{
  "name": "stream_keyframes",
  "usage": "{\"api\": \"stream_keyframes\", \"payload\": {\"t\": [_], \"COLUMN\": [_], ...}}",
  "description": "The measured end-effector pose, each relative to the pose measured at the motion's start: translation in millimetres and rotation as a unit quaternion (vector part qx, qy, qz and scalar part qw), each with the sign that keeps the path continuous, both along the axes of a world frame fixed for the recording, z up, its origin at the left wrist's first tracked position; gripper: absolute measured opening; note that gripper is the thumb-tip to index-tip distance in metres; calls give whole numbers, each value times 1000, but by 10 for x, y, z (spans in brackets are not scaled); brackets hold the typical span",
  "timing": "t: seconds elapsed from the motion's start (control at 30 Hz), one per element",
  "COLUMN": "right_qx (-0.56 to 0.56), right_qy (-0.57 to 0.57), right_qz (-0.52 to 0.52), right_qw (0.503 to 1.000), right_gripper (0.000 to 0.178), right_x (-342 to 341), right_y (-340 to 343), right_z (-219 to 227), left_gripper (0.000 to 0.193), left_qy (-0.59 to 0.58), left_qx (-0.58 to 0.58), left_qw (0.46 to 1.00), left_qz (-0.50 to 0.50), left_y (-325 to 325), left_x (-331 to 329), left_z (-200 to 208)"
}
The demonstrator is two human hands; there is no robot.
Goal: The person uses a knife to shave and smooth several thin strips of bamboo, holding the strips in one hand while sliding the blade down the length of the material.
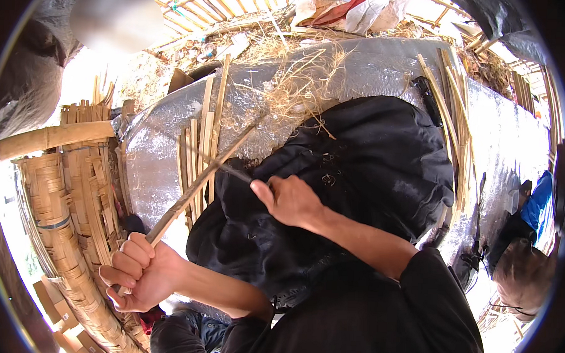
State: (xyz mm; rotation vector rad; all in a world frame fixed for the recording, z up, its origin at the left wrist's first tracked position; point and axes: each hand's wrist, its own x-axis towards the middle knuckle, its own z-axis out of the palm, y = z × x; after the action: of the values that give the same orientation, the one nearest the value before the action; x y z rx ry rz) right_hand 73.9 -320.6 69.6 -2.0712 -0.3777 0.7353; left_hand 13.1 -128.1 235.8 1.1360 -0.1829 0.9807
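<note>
My left hand (139, 274) is closed around the near end of a long bamboo strip (188, 201), which slants away to the upper right. In my right hand (288, 200) is a knife (236, 172), its thin dark blade crossing the strip near the strip's middle. Whether the edge cuts into the bamboo, I cannot tell. Black cloth (364, 160) spreads over my lap beneath both arms. Pale curly shavings (304, 84) lie just past the strip's far end.
Bamboo strips lie on the silvery sheet (153, 141), in a left bundle (202, 149) and a right bundle (455, 120). Rolls of woven bamboo (51, 199) stand at left, below a thick bamboo pole (60, 139). Another person (525, 278) is at the right edge.
</note>
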Motion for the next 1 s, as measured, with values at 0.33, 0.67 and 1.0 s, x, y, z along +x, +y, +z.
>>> {"api": "stream_keyframes", "payload": {"t": [0.33,0.67,1.0], "right_qx": [-110,157,87], "right_qy": [214,-44,-85], "right_qz": [-2,23,1], "right_qw": [971,986,993], "right_gripper": [76,62,58], "right_x": [467,112,-31], "right_y": [-301,-33,-7], "right_z": [-440,705,451], "left_gripper": [37,36,41], "left_qy": [31,29,18], "left_qx": [-59,-48,-107], "left_qw": [973,991,985], "left_qz": [221,126,136], "left_y": [263,-244,-163], "left_x": [48,254,218], "left_z": [25,202,50]}}
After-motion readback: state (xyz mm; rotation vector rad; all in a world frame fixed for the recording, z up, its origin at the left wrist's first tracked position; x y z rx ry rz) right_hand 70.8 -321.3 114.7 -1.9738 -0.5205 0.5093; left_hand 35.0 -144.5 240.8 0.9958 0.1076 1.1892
